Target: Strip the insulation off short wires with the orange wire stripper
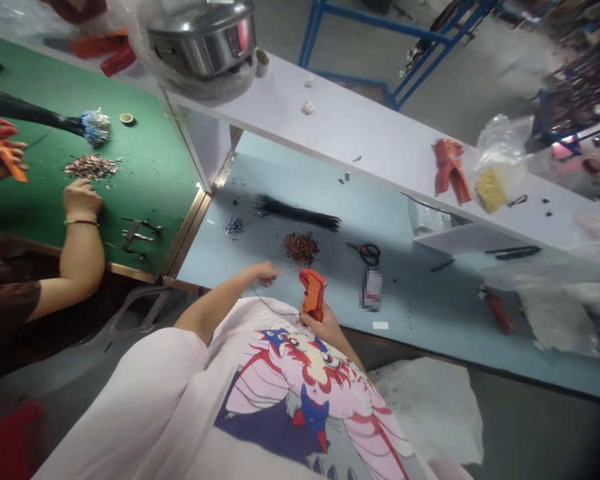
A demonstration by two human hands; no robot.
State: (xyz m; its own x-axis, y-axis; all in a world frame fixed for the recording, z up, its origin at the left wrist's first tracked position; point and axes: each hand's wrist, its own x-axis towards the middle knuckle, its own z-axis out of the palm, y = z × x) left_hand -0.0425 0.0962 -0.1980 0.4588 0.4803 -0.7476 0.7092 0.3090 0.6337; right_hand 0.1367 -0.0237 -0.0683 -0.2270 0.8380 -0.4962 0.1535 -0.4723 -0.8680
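My right hand [325, 323] is wrapped around orange-and-red wire pliers [313, 293] in front of my shirt, at the near edge of the light-blue table. My left hand [266, 273] is closed, fingertips together, left of the pliers; what it pinches is too small to make out. A thin black wire [275, 311] curves from beneath my left hand to my right thumb. Just beyond the pliers lies a heap of small copper-coloured pieces [301, 247]. Behind it is a bundle of black wires [297, 212]. Small bluish bits [235, 227] lie farther left.
Black-handled scissors [369, 254] and a blurred-out object [373, 289] lie to the right. A white shelf [380, 143] bears a steel pot [203, 43] and more orange pliers [450, 170]. At the green table [155, 167] on the left, a co-worker's hand [83, 200] touches another copper heap.
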